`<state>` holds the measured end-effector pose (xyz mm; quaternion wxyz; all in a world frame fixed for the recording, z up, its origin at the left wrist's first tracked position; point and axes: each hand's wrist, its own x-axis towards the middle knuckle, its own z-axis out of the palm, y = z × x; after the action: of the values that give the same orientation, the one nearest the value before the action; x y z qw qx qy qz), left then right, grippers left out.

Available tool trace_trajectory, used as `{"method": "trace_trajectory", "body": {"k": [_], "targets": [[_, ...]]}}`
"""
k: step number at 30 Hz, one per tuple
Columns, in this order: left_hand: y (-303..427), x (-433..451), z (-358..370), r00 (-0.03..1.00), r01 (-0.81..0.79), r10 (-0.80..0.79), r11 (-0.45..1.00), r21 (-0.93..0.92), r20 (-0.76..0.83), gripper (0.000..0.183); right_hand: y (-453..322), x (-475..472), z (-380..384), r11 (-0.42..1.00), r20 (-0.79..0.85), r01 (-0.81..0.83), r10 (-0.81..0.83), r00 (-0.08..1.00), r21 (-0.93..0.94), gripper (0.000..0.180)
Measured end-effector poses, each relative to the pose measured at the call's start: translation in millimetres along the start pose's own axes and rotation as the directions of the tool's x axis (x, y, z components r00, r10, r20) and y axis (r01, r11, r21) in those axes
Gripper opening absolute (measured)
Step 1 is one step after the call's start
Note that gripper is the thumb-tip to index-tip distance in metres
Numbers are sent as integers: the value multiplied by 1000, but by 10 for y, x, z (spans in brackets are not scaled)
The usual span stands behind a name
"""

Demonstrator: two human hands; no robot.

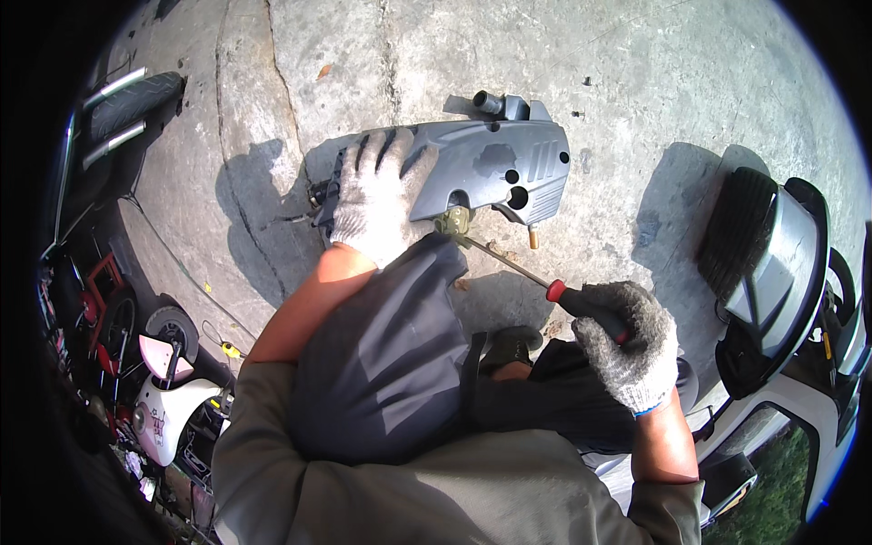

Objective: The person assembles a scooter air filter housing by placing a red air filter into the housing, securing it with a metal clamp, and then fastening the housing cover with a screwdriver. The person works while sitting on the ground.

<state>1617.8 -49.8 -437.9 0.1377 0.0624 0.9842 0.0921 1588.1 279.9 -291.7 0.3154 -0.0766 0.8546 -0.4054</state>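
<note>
A dark grey plastic housing [477, 160], with round holes, moulded ribs and a black pipe stub [488, 102] at its top, lies on concrete in front of me. Across its left end rests my left hand [381, 187], in a knitted work glove with the fingers spread. My right hand [630, 340], gloved too, is closed around the black and red handle of a screwdriver [511, 265]. The long shaft points up and left to the housing's lower edge, by an olive-green shoe tip [453, 221]. Its tip is hidden there. A brass-coloured fitting [533, 236] sticks out below the housing.
Small dark fasteners [578, 114] lie on the concrete beyond the housing. A vehicle with a black tyre [739, 228] and silver bodywork stands at the right. Another tyre [136, 102] is at the upper left. A white and pink child's ride-on [170, 415] stands at the lower left.
</note>
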Motion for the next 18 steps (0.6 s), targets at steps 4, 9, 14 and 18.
{"method": "trace_trajectory", "body": {"k": [4, 9, 14, 18], "targets": [[-12, -41, -215, 995, -91, 82, 981, -173, -56, 96, 119, -42, 167, 989, 2, 130, -130, 992, -71, 31], [-276, -328, -471, 901, 242, 159, 587, -772, 404, 41, 249, 11, 318, 997, -82, 69, -65, 994, 43, 27], [-333, -555, -189, 831, 232, 311, 560, -796, 461, 37, 297, 77, 377, 987, -153, 154, -145, 978, 54, 28], [-272, -593, 96, 771, 345, 271, 582, -736, 576, 46, 261, 145, 341, 980, -172, 191, -180, 968, 50, 29]]}}
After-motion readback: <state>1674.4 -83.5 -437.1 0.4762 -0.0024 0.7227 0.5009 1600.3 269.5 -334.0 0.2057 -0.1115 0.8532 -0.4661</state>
